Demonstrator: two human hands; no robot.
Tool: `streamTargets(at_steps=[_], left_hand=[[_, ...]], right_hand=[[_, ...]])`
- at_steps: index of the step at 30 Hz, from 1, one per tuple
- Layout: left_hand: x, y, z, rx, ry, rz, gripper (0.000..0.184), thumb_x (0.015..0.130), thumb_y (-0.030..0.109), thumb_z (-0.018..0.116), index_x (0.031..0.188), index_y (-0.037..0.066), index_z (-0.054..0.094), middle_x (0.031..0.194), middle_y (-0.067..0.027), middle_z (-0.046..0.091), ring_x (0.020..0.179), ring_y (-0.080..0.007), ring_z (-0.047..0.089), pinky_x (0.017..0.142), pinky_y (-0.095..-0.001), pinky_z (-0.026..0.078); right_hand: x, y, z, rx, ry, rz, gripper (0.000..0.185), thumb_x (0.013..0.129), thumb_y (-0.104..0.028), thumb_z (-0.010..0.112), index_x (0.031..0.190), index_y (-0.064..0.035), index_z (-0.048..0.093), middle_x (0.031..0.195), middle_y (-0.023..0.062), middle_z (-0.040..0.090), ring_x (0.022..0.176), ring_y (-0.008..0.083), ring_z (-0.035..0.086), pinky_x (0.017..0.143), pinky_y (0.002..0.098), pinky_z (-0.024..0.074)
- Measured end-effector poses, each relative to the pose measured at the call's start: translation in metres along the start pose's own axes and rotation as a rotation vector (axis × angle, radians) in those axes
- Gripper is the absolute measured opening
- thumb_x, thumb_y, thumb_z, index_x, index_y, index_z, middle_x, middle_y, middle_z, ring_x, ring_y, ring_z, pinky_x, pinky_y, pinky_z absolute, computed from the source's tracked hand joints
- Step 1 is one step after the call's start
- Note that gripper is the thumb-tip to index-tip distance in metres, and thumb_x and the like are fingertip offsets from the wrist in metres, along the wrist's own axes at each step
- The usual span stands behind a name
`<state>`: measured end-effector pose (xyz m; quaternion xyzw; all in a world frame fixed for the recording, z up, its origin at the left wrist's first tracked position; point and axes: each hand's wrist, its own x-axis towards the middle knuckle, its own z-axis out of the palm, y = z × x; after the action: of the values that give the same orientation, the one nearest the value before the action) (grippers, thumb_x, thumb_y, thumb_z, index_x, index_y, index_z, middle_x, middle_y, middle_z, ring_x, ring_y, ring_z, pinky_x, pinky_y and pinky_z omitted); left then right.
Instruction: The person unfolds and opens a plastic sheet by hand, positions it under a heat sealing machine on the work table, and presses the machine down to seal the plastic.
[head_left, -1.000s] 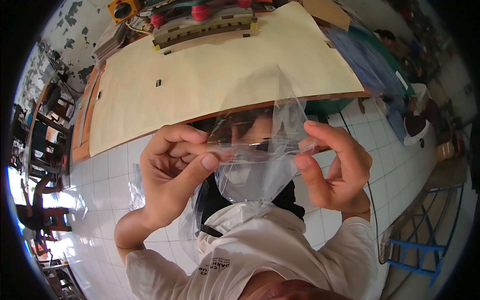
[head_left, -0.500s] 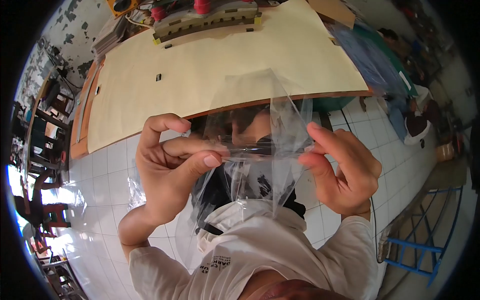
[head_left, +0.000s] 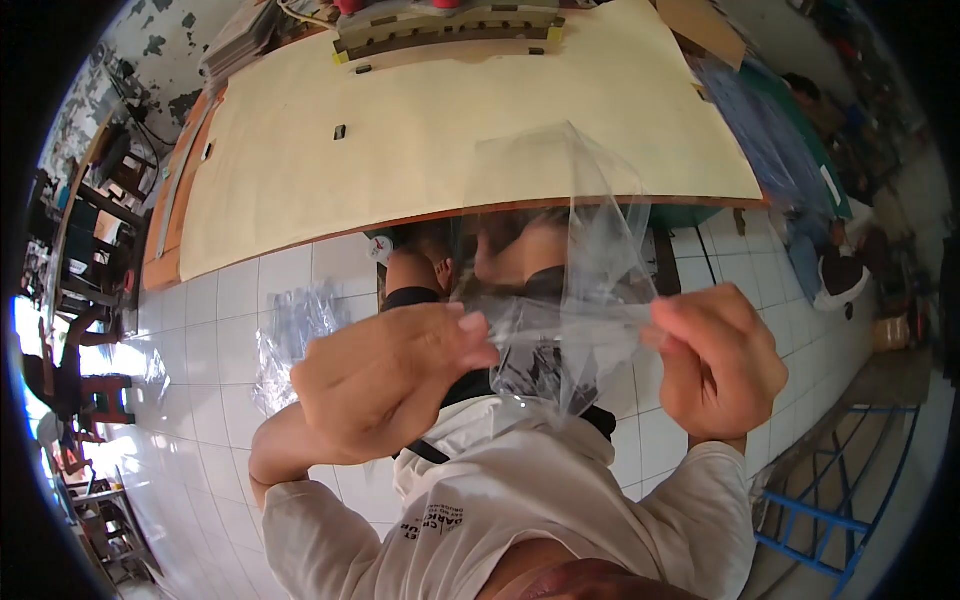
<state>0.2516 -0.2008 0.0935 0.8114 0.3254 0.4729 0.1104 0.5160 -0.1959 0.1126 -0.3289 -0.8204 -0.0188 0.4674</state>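
A clear plastic sheet or bag [head_left: 600, 240] is stretched between my two hands, above my lap and in front of the table edge. My left hand [head_left: 385, 380] is closed, its thumb and fingertips pinching the plastic's left side. On the other side my right hand [head_left: 720, 360] pinches the plastic between thumb and forefinger, the other fingers curled. The upper part of the plastic overlaps the edge of the cream-covered table [head_left: 440, 140]. Its lower part hangs near my shirt.
A metal bar device [head_left: 450, 35] stands at the table's back. Folded clear plastic [head_left: 300, 330] lies on the tiled floor at left. A blue metal frame [head_left: 830, 510] is at lower right. Another person [head_left: 835, 270] sits at the far right.
My left hand has turned, its back now up and its forefinger no longer raised. My right hand has moved slightly right with the plastic. The camera view has shifted, showing more floor plastic.
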Motion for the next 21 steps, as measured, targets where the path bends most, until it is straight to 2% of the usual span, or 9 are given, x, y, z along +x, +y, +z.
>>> streamTargets(at_steps=[5, 6, 7, 8, 12, 14, 17, 19, 21], left_hand=[[-0.011, -0.003, 0.007, -0.052, 0.080, 0.133, 0.034, 0.070, -0.006, 0.079, 0.102, -0.001, 0.069, 0.079, -0.0132, 0.071, 0.070, -0.0233, 0.072, 0.068, -0.0322, 0.061], [-0.017, -0.002, 0.010, -0.102, 0.103, 0.180, 0.030, 0.068, -0.005, 0.081, 0.096, -0.005, 0.069, 0.077, -0.0143, 0.069, 0.068, -0.0246, 0.070, 0.068, -0.0338, 0.061], [-0.021, -0.002, 0.011, -0.153, 0.127, 0.226, 0.027, 0.066, -0.005, 0.082, 0.090, -0.010, 0.070, 0.075, -0.0154, 0.068, 0.067, -0.0259, 0.069, 0.069, -0.0355, 0.062], [-0.022, -0.004, 0.005, -0.185, 0.042, 0.280, 0.025, 0.071, -0.002, 0.079, 0.091, -0.013, 0.069, 0.074, -0.0171, 0.067, 0.067, -0.0255, 0.069, 0.071, -0.0375, 0.063], [-0.036, -0.001, 0.011, -0.243, 0.066, 0.264, 0.018, 0.078, 0.000, 0.072, 0.091, -0.012, 0.070, 0.076, -0.0184, 0.067, 0.069, -0.0249, 0.070, 0.073, -0.0387, 0.063], [-0.039, -0.004, 0.014, -0.257, 0.069, 0.244, 0.018, 0.077, 0.000, 0.072, 0.091, -0.011, 0.070, 0.077, -0.0182, 0.067, 0.070, -0.0249, 0.070, 0.074, -0.0385, 0.063], [-0.044, -0.010, 0.012, -0.302, 0.050, 0.219, 0.018, 0.076, 0.000, 0.072, 0.091, -0.010, 0.071, 0.079, -0.0177, 0.068, 0.072, -0.0248, 0.070, 0.076, -0.0381, 0.063], [-0.046, -0.013, 0.012, -0.331, 0.021, 0.215, 0.018, 0.076, 0.000, 0.072, 0.091, -0.009, 0.071, 0.080, -0.0173, 0.068, 0.072, -0.0245, 0.070, 0.076, -0.0380, 0.063], [-0.049, -0.015, 0.014, -0.346, -0.005, 0.263, 0.018, 0.075, 0.000, 0.074, 0.091, -0.008, 0.071, 0.079, -0.0158, 0.068, 0.072, -0.0234, 0.070, 0.078, -0.0381, 0.062]], right_hand=[[-0.010, 0.003, 0.009, -0.037, 0.135, -0.225, 0.042, 0.059, 0.011, 0.072, 0.100, 0.0018, 0.069, 0.071, 0.0072, 0.065, 0.059, 0.0185, 0.063, 0.048, 0.0266, 0.0529], [-0.015, 0.002, 0.000, -0.040, 0.039, -0.233, 0.037, 0.062, 0.004, 0.076, 0.098, 0.0006, 0.069, 0.073, 0.0066, 0.063, 0.058, 0.0190, 0.063, 0.048, 0.0261, 0.0538], [-0.018, 0.001, 0.001, -0.036, 0.032, -0.237, 0.037, 0.062, 0.004, 0.076, 0.098, 0.0006, 0.069, 0.073, 0.0066, 0.063, 0.058, 0.0190, 0.063, 0.048, 0.0261, 0.0538], [-0.021, 0.001, 0.002, 0.016, 0.049, -0.259, 0.034, 0.064, 0.002, 0.077, 0.097, 0.0002, 0.069, 0.074, 0.0066, 0.063, 0.059, 0.0193, 0.063, 0.048, 0.0263, 0.0546], [-0.035, 0.002, 0.002, 0.059, 0.013, -0.302, 0.028, 0.069, -0.004, 0.080, 0.094, -0.0017, 0.068, 0.078, 0.0061, 0.061, 0.061, 0.0195, 0.064, 0.049, 0.0271, 0.0564], [-0.039, 0.004, 0.004, 0.072, 0.021, -0.310, 0.027, 0.071, -0.005, 0.080, 0.094, -0.0021, 0.068, 0.078, 0.0056, 0.061, 0.061, 0.0188, 0.064, 0.050, 0.0270, 0.0565], [-0.038, 0.010, 0.002, 0.190, -0.102, -0.340, 0.022, 0.075, -0.011, 0.079, 0.093, -0.0039, 0.068, 0.076, 0.0048, 0.061, 0.062, 0.0169, 0.063, 0.055, 0.0292, 0.0585], [-0.028, 0.018, 0.000, 0.478, -0.256, -0.372, 0.020, 0.079, -0.017, 0.078, 0.092, -0.0048, 0.068, 0.071, 0.0046, 0.060, 0.064, 0.0155, 0.062, 0.058, 0.0293, 0.0574], [-0.017, 0.036, 0.003, 0.338, -0.157, -0.226, 0.016, 0.087, -0.016, 0.066, 0.098, -0.0047, 0.069, 0.082, 0.0065, 0.063, 0.073, 0.0166, 0.063, 0.061, 0.0326, 0.0548]])
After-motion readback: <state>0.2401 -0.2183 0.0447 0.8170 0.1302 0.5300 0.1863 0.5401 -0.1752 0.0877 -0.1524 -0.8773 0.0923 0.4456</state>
